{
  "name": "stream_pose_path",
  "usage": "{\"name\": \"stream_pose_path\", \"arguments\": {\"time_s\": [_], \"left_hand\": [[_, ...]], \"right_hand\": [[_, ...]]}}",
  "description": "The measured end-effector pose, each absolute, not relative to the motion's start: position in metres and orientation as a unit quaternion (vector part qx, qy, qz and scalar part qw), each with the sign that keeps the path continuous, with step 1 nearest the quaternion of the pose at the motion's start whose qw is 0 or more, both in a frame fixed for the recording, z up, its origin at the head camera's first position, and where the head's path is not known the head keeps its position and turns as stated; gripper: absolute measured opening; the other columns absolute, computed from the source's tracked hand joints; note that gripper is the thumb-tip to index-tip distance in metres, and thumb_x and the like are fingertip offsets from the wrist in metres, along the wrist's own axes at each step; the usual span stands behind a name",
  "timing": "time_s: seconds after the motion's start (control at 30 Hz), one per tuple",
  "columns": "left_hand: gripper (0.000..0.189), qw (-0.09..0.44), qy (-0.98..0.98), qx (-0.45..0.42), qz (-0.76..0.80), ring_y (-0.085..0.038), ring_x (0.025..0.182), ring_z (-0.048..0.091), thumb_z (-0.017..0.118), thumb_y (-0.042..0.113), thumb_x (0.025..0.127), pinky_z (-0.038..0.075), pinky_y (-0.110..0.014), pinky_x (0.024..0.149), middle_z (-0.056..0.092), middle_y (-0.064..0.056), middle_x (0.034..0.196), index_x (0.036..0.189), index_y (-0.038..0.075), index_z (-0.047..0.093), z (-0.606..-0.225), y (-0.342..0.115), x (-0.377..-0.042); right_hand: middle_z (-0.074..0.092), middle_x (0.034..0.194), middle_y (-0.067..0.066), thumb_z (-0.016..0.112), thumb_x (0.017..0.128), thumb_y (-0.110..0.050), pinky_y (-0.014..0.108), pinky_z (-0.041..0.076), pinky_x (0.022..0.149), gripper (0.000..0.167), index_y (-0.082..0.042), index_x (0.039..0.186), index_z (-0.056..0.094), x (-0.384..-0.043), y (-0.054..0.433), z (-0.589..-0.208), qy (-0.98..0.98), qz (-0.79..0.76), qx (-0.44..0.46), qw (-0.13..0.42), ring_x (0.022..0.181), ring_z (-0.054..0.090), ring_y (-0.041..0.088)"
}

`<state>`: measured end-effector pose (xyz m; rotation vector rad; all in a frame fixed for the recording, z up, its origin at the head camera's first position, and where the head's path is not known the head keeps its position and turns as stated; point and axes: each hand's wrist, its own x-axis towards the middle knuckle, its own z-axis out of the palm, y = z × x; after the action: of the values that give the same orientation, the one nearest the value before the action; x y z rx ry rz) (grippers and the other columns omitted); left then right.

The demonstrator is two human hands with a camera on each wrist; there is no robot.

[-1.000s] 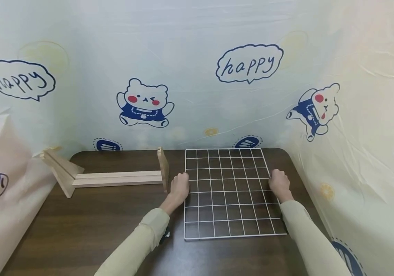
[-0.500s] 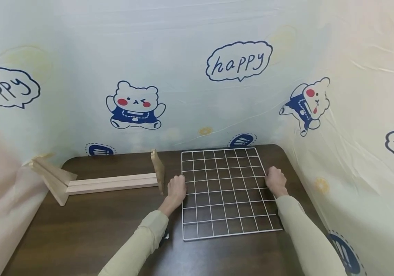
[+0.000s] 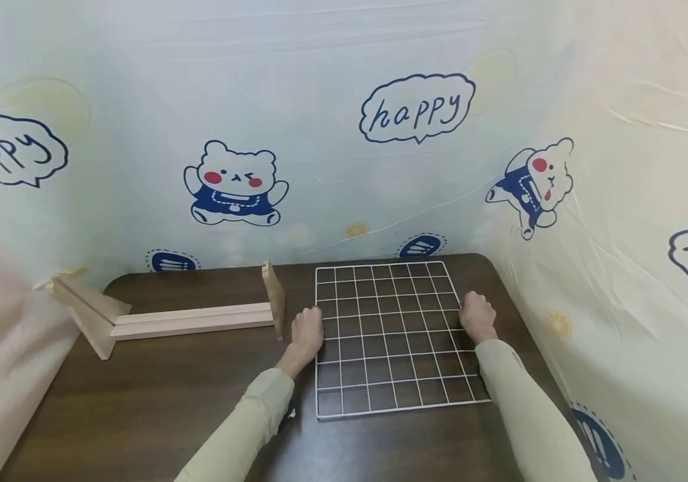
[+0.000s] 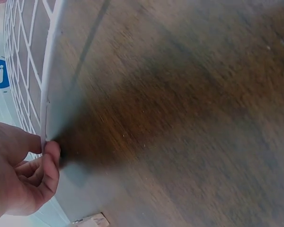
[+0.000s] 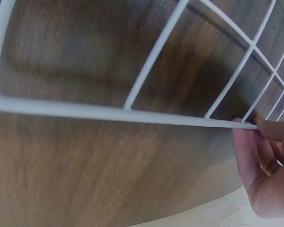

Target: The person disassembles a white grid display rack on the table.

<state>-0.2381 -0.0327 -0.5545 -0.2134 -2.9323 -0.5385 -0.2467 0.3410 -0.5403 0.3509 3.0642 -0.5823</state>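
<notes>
A white wire grid panel (image 3: 393, 338) spans the space between both hands, close over the dark wooden table (image 3: 199, 402). My left hand (image 3: 306, 333) pinches its left edge between thumb and curled fingers; the left wrist view shows the fingertips (image 4: 51, 156) wrapped on the outer wire. On the opposite side, my right hand (image 3: 478, 316) grips the right edge wire. In the right wrist view the thumb and fingers of that hand (image 5: 270, 161) meet on the wire, and the panel's shadow falls on the wood below.
Left of the panel stands a wooden frame: a pale crossbar (image 3: 193, 321) joins an angled left end piece (image 3: 88, 314) and an upright right end board (image 3: 274, 301), which is near my left hand. A printed cloth (image 3: 332, 134) hangs behind and along both sides of the table.
The head view has turned slightly, shifting the scene left. Both hands keep their hold on the grid panel, which stays in much the same place over the table.
</notes>
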Motion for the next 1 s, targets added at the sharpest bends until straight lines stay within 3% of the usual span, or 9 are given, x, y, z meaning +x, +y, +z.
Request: {"name": "stream_pose_path", "arguments": {"time_s": [0.43,0.73,1.0], "left_hand": [[0.012,0.041,-0.982,-0.095,-0.159,-0.038,0.068,0.066,0.063,-0.010,0.077,0.055,-0.047,0.054,0.066,-0.021,0.075,0.070,0.000,0.062,-0.5518,-0.0360,-0.2411],[0.011,0.042,-0.982,-0.104,-0.149,-0.037,0.067,0.066,0.065,-0.011,0.074,0.055,-0.045,0.052,0.066,-0.020,0.075,0.071,-0.001,0.062,-0.5509,-0.0385,-0.2420],[0.011,0.029,-0.982,-0.102,-0.155,-0.036,0.068,0.066,0.066,-0.010,0.075,0.055,-0.045,0.053,0.066,-0.020,0.077,0.072,-0.001,0.061,-0.5500,-0.0364,-0.2409]], "right_hand": [[0.066,0.095,0.027,0.060,0.081,-0.006,0.058,0.051,0.067,0.007,-0.005,0.079,0.067,-0.2457,0.3405,-0.5385,0.970,-0.201,0.132,0.019,0.086,0.064,0.047],[0.067,0.088,0.022,0.061,0.083,-0.007,0.056,0.051,0.066,0.011,-0.008,0.072,0.064,-0.2452,0.3378,-0.5366,0.970,-0.205,0.128,0.017,0.083,0.065,0.042],[0.067,0.090,0.023,0.059,0.085,-0.007,0.056,0.050,0.068,0.010,-0.007,0.076,0.066,-0.2445,0.3389,-0.5373,0.970,-0.202,0.133,0.026,0.084,0.064,0.043]]}}
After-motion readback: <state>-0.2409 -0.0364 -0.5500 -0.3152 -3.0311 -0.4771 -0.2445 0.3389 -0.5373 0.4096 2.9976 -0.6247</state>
